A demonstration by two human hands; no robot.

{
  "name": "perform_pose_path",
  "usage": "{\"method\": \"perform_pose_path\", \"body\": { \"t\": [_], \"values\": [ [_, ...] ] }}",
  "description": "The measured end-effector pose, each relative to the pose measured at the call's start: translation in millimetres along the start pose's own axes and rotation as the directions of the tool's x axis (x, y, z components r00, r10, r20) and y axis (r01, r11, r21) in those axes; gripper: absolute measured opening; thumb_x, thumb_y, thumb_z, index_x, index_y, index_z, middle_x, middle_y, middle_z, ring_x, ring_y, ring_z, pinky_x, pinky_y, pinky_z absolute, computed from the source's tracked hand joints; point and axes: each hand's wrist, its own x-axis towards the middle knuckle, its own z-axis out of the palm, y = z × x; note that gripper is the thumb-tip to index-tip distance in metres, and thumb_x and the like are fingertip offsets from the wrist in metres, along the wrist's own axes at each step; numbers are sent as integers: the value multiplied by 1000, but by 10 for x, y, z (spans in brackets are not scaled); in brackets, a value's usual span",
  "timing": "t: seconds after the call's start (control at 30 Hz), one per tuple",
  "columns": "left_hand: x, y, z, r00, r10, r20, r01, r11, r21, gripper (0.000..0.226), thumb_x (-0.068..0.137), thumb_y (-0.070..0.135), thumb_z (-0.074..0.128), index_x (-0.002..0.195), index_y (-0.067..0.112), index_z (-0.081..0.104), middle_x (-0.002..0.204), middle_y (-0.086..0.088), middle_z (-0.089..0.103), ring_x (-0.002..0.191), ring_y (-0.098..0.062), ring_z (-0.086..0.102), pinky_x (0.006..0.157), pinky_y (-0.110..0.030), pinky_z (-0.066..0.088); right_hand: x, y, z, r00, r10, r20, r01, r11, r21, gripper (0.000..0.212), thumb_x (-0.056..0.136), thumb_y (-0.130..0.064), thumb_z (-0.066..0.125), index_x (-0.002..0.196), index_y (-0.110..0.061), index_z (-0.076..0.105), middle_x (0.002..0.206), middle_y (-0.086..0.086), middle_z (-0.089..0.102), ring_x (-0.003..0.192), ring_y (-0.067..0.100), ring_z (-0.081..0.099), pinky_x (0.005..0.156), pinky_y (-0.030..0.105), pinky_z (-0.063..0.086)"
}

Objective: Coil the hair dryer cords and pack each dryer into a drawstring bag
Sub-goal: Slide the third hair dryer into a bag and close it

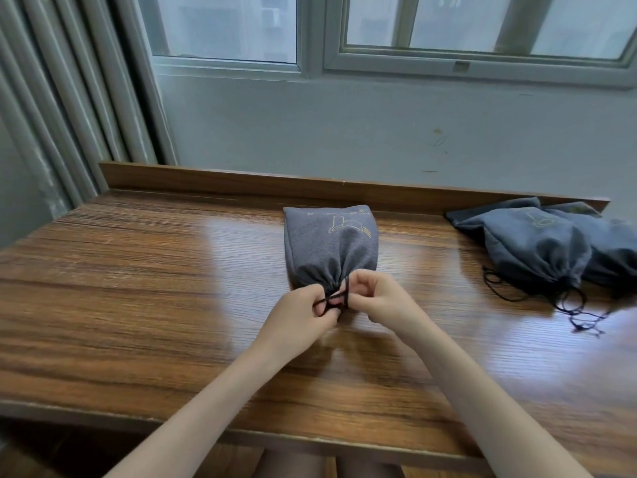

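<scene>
Left hand (303, 313) and right hand (379, 300) each pinch the black drawstring (339, 298) at a grey bag's (329, 246) gathered mouth

grey drawstring bag (331, 246) at centre, mouth cinched (black cord (347, 289) looped), more bags (537, 250) far right

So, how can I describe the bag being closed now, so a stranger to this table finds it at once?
On the wooden table under the window, in the middle, lies a grey drawstring bag with a yellow line drawing, mouth gathered toward the person. Unlike the bags piled at the right end, it has its black cord pinched by the left hand and right hand.
</scene>
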Motion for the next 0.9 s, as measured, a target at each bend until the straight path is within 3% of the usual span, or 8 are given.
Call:
{"method": "perform_pose_path", "body": {
  "t": [0.1,0.27,0.5,0.67,0.7,0.77,0.83,0.9],
  "values": [
    [9,-35,-63,999,43,28,-39,994,-107,28,89,22,58,63,15,52,54,7,49,55,0,45,55,-21,30,-4,3,-38,993,60,-101,-49,992,114,30,84,14,47,69,-11,56,58,-5,63,33,-2,35,35,8,24],
    [11,-47,-114,997,74,1,-73,995,-73,23,94,17,51,75,10,61,56,12,52,59,-2,48,57,-20,32,8,32,-28,958,187,-218,-130,959,252,19,88,4,48,77,-12,52,67,0,59,34,0,29,32,12,22],
    [20,-112,-131,998,42,-45,-42,999,1,23,94,19,51,75,9,60,56,9,51,58,-11,50,57,-23,31,-19,45,-70,942,271,-199,-171,896,411,29,89,6,37,73,-16,45,65,-1,42,64,8,45,59,19,33],
    [-12,-114,-99,994,80,-75,-72,993,97,22,94,21,50,82,9,65,79,-5,65,80,-23,58,69,-33,37,-35,-18,-114,969,230,-93,-108,728,677,27,93,3,32,78,-14,46,60,-2,35,46,1,45,35,11,17],
    [-14,-116,-101,993,84,-79,-74,990,122,22,94,21,50,84,9,66,82,-6,66,82,-24,58,71,-34,39,-46,-23,-120,978,172,-118,-76,821,565,26,91,5,33,79,-14,46,60,-2,33,43,-1,39,35,10,17],
    [-2,-129,-117,992,97,-85,-79,978,191,22,95,21,48,87,9,65,88,-8,66,87,-27,58,74,-37,41,-86,11,-158,978,-62,-199,51,997,-59,23,85,7,44,80,-15,49,61,-6,38,45,1,38,42,12,26],
    [19,-165,-143,991,105,-78,-84,967,239,23,96,19,46,88,8,64,90,-10,66,89,-28,58,77,-39,42,-113,124,-175,964,-229,-137,73,721,-689,15,81,-5,55,86,-19,53,68,-12,49,61,4,48,54,22,29],
    [22,-204,-151,991,125,-47,-108,958,265,24,96,18,44,87,6,63,89,-12,65,89,-29,58,78,-39,42,-171,181,-159,955,-259,-147,6,511,-859,11,83,-16,57,91,-22,55,79,-10,61,78,17,59,57,28,30]
  ]
}}
